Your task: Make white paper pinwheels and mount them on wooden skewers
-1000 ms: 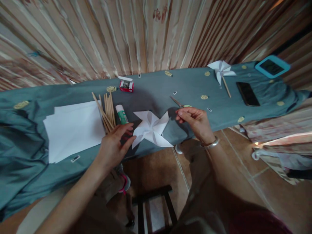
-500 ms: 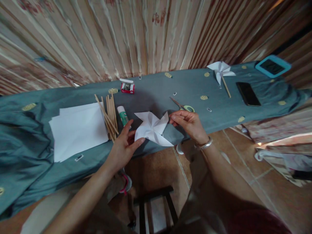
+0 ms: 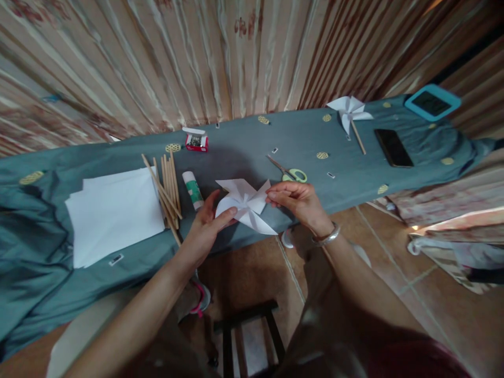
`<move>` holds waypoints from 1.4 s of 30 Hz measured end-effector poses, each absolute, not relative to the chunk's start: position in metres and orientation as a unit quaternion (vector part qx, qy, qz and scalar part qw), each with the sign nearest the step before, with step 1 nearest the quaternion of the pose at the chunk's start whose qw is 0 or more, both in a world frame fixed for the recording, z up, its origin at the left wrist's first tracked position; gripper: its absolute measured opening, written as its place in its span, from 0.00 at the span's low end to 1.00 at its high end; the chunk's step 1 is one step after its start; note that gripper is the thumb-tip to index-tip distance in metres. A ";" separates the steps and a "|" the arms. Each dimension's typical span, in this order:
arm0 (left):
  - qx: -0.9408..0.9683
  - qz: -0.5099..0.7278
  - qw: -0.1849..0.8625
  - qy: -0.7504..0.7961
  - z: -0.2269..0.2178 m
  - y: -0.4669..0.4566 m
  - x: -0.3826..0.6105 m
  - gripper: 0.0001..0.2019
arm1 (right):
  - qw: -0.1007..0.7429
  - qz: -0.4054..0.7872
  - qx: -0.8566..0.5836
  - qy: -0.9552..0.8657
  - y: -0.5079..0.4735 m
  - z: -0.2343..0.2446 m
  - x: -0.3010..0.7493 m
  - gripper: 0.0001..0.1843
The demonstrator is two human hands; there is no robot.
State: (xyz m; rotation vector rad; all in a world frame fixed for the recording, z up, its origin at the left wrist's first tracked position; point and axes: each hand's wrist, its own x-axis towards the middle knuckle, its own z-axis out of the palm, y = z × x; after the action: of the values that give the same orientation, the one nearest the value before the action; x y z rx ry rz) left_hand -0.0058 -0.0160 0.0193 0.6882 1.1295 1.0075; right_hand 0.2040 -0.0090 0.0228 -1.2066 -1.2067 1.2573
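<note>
A white paper pinwheel (image 3: 246, 202) with folded blades is held at the table's front edge. My left hand (image 3: 208, 218) grips its left side, thumb on top and fingers beneath. My right hand (image 3: 297, 202) has thumb and fingertips pinched together at the right-hand blade; whether anything small is also between them cannot be seen. Just beyond the right hand lie scissors (image 3: 291, 172) with light green handles. A glue stick (image 3: 192, 190) with a white cap lies left of the pinwheel, beside several wooden sticks (image 3: 169, 184).
White paper sheets (image 3: 114, 215) are stacked at left on the blue-green cloth (image 3: 236, 136). Behind the glue stick stands an open red box (image 3: 197, 142) of small metal pieces. Far right are another pinwheel on a stick (image 3: 350, 111), a black phone (image 3: 394, 148) and a blue-framed device (image 3: 433, 102).
My left thumb has moved farther over the pinwheel. My right fingertips have shifted left onto its blade. The whole view has shifted slightly.
</note>
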 end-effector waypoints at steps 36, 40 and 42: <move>0.139 0.515 0.758 0.376 0.035 0.009 -0.006 0.19 | 0.566 0.512 -0.494 -0.418 0.003 0.016 0.218 0.15; 0.125 0.519 0.747 0.396 0.037 0.004 -0.005 0.20 | 0.567 0.513 -0.497 -0.411 0.006 0.016 0.215 0.17; 0.122 0.515 0.745 0.407 0.037 0.001 -0.002 0.19 | 0.571 0.510 -0.493 -0.414 0.009 0.017 0.214 0.17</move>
State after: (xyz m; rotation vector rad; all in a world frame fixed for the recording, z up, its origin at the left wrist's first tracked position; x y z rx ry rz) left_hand -0.0018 0.0008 0.0374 0.2678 0.8913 1.1267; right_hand 0.2139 0.0087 0.0172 -1.1568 -0.9714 1.1963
